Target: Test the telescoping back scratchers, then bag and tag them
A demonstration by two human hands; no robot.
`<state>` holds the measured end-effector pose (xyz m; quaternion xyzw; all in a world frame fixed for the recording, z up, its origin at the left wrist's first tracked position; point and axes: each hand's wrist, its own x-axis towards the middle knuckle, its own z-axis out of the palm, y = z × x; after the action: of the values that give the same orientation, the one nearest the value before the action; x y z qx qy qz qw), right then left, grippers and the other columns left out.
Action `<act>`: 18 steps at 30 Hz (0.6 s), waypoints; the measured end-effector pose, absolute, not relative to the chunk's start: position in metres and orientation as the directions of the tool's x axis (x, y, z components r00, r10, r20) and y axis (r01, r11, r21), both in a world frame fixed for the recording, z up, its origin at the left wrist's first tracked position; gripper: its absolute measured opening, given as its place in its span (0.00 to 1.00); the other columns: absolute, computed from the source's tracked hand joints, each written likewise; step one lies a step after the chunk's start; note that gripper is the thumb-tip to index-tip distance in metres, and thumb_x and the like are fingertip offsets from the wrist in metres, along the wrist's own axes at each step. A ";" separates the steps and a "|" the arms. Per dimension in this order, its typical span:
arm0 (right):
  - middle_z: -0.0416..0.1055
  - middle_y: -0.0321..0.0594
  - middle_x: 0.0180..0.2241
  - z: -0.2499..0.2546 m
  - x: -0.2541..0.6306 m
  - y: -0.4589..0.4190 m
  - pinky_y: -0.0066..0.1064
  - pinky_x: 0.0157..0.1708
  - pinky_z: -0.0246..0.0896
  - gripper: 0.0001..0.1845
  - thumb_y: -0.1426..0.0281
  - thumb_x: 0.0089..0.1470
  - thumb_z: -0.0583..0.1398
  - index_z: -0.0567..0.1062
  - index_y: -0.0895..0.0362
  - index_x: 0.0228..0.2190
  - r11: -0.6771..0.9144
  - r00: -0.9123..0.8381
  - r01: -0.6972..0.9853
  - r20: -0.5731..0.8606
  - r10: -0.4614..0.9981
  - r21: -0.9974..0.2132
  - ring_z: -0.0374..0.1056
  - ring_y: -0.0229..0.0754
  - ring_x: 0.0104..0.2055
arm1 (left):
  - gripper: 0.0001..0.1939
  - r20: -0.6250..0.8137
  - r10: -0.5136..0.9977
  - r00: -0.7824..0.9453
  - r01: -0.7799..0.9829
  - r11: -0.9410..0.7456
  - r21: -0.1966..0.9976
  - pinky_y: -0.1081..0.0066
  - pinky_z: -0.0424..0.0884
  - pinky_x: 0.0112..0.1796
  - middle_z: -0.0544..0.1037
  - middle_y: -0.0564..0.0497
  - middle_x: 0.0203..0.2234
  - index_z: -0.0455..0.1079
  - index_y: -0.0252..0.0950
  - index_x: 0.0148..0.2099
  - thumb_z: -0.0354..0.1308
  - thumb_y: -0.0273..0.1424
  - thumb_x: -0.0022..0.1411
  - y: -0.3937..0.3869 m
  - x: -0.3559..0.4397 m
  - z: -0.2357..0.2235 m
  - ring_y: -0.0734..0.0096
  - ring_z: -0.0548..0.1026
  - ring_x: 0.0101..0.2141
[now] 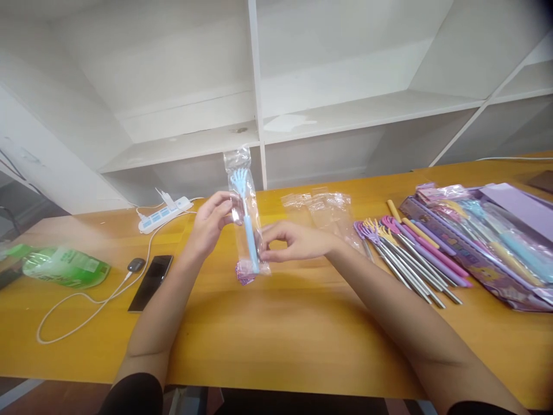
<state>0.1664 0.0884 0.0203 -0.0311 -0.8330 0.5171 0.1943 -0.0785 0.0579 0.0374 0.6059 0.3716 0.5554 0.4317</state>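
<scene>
A light-blue back scratcher (251, 239) with a hand-shaped head stands nearly upright inside a clear plastic bag (237, 157) in front of me. My left hand (211, 222) grips the bag's left side, its fingers closed near the scratcher's neck. At the lower right edge of the bag, my right hand (291, 241) has its thumb and fingertips pinched on the plastic beside the blue handle. Small purple-pink printed cards (245, 274) lie on the table under the bag's lower end. More clear bags (330, 210) lie flat behind my right hand.
On the right lie several unbagged back scratchers (406, 265) and coloured handles (436, 253), beside a purple box (470, 262) of bagged scratchers. On the left are a power strip (164, 216), a phone (151, 282), a white cable (93, 300) and a green bottle (64, 266). White shelving (257, 75) rises behind the table.
</scene>
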 end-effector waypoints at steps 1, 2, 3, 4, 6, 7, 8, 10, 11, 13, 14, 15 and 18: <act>0.79 0.38 0.38 0.018 0.165 0.088 0.32 0.48 0.67 0.15 0.59 0.69 0.65 0.85 0.57 0.37 0.480 -0.938 -0.128 0.264 0.227 -0.868 0.72 0.38 0.42 | 0.13 0.354 0.933 0.066 -0.056 -0.351 0.935 0.71 0.79 0.36 0.80 0.49 0.37 0.78 0.38 0.45 0.68 0.42 0.66 0.060 -0.079 0.038 0.69 0.79 0.36; 0.80 0.39 0.40 0.016 0.163 0.088 0.32 0.49 0.67 0.15 0.59 0.68 0.66 0.86 0.56 0.38 0.483 -0.952 -0.109 0.231 0.202 -0.869 0.73 0.38 0.42 | 0.13 0.355 0.934 0.034 -0.072 -0.352 0.933 0.72 0.79 0.36 0.80 0.49 0.37 0.78 0.37 0.46 0.69 0.41 0.65 0.063 -0.079 0.038 0.70 0.79 0.36; 0.81 0.40 0.41 0.014 0.161 0.088 0.31 0.49 0.68 0.15 0.58 0.68 0.66 0.87 0.56 0.39 0.476 -0.963 -0.090 0.198 0.181 -0.875 0.74 0.38 0.43 | 0.13 0.359 0.933 0.011 -0.080 -0.357 0.931 0.72 0.80 0.36 0.80 0.49 0.37 0.78 0.37 0.47 0.70 0.39 0.64 0.064 -0.080 0.038 0.71 0.79 0.35; 0.81 0.40 0.42 0.012 0.160 0.089 0.31 0.49 0.69 0.15 0.58 0.68 0.66 0.87 0.56 0.39 0.467 -0.972 -0.072 0.168 0.167 -0.881 0.75 0.37 0.42 | 0.14 0.366 0.931 -0.006 -0.084 -0.365 0.927 0.72 0.80 0.36 0.80 0.49 0.37 0.77 0.37 0.48 0.70 0.38 0.64 0.065 -0.081 0.038 0.71 0.79 0.35; 0.82 0.42 0.44 0.007 0.157 0.089 0.30 0.47 0.70 0.16 0.57 0.67 0.67 0.88 0.56 0.40 0.455 -0.982 -0.035 0.116 0.151 -0.890 0.76 0.37 0.42 | 0.16 0.384 0.923 -0.023 -0.084 -0.385 0.919 0.73 0.80 0.35 0.80 0.50 0.38 0.77 0.38 0.51 0.71 0.37 0.63 0.067 -0.083 0.039 0.72 0.79 0.35; 0.83 0.43 0.45 0.005 0.156 0.090 0.30 0.47 0.70 0.16 0.57 0.66 0.67 0.88 0.57 0.40 0.450 -0.984 -0.022 0.098 0.147 -0.893 0.76 0.38 0.43 | 0.18 0.392 0.920 -0.024 -0.081 -0.393 0.916 0.74 0.80 0.35 0.80 0.50 0.38 0.76 0.39 0.53 0.71 0.36 0.63 0.067 -0.084 0.039 0.73 0.79 0.35; 0.83 0.44 0.46 0.003 0.155 0.091 0.30 0.47 0.70 0.16 0.57 0.66 0.67 0.88 0.57 0.40 0.446 -0.986 -0.013 0.087 0.145 -0.895 0.77 0.38 0.44 | 0.20 0.401 0.916 -0.023 -0.076 -0.402 0.913 0.74 0.80 0.34 0.80 0.50 0.38 0.76 0.39 0.55 0.72 0.36 0.63 0.068 -0.085 0.039 0.73 0.79 0.35; 0.83 0.44 0.48 0.000 0.154 0.093 0.30 0.48 0.69 0.16 0.58 0.66 0.67 0.87 0.57 0.39 0.437 -0.986 -0.003 0.075 0.146 -0.899 0.77 0.39 0.45 | 0.24 0.419 0.908 -0.021 -0.061 -0.419 0.906 0.75 0.80 0.34 0.81 0.51 0.38 0.74 0.41 0.59 0.72 0.37 0.63 0.068 -0.086 0.039 0.73 0.79 0.35; 0.84 0.44 0.49 -0.002 0.154 0.094 0.30 0.49 0.69 0.15 0.58 0.66 0.67 0.87 0.57 0.38 0.434 -0.988 0.004 0.064 0.141 -0.901 0.77 0.39 0.46 | 0.25 0.428 0.904 -0.022 -0.055 -0.428 0.902 0.75 0.80 0.34 0.81 0.51 0.39 0.74 0.41 0.60 0.73 0.37 0.63 0.068 -0.086 0.039 0.73 0.79 0.35; 0.84 0.44 0.48 -0.006 0.153 0.096 0.29 0.49 0.69 0.15 0.60 0.66 0.66 0.87 0.58 0.38 0.435 -0.992 0.034 0.022 0.124 -0.900 0.77 0.39 0.46 | 0.25 0.446 0.895 -0.026 -0.045 -0.447 0.893 0.75 0.80 0.35 0.81 0.49 0.41 0.74 0.41 0.60 0.73 0.38 0.64 0.068 -0.086 0.038 0.73 0.79 0.36; 0.84 0.44 0.47 -0.008 0.152 0.097 0.29 0.49 0.68 0.14 0.61 0.66 0.67 0.87 0.59 0.38 0.438 -0.994 0.054 -0.004 0.113 -0.898 0.77 0.39 0.45 | 0.25 0.454 0.891 -0.022 -0.039 -0.455 0.890 0.75 0.79 0.35 0.82 0.49 0.42 0.74 0.41 0.59 0.74 0.38 0.64 0.068 -0.086 0.037 0.73 0.79 0.36; 0.85 0.44 0.46 -0.010 0.152 0.098 0.29 0.48 0.68 0.14 0.61 0.65 0.67 0.87 0.59 0.38 0.441 -0.994 0.073 -0.031 0.102 -0.894 0.77 0.39 0.44 | 0.25 0.462 0.887 -0.017 -0.032 -0.462 0.886 0.75 0.79 0.34 0.82 0.48 0.43 0.74 0.40 0.59 0.74 0.38 0.64 0.069 -0.085 0.036 0.73 0.79 0.36; 0.85 0.44 0.43 -0.016 0.151 0.101 0.28 0.45 0.67 0.13 0.63 0.64 0.67 0.88 0.60 0.41 0.449 -0.994 0.105 -0.082 0.071 -0.887 0.77 0.38 0.42 | 0.28 0.483 0.876 0.011 0.007 -0.483 0.876 0.75 0.78 0.34 0.82 0.48 0.43 0.72 0.42 0.63 0.74 0.37 0.64 0.069 -0.083 0.033 0.71 0.80 0.37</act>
<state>0.1506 0.1009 -0.0163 -0.0518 -0.8510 0.5224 -0.0163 -0.0825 0.0686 0.0334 0.6136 0.3596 0.6041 0.3594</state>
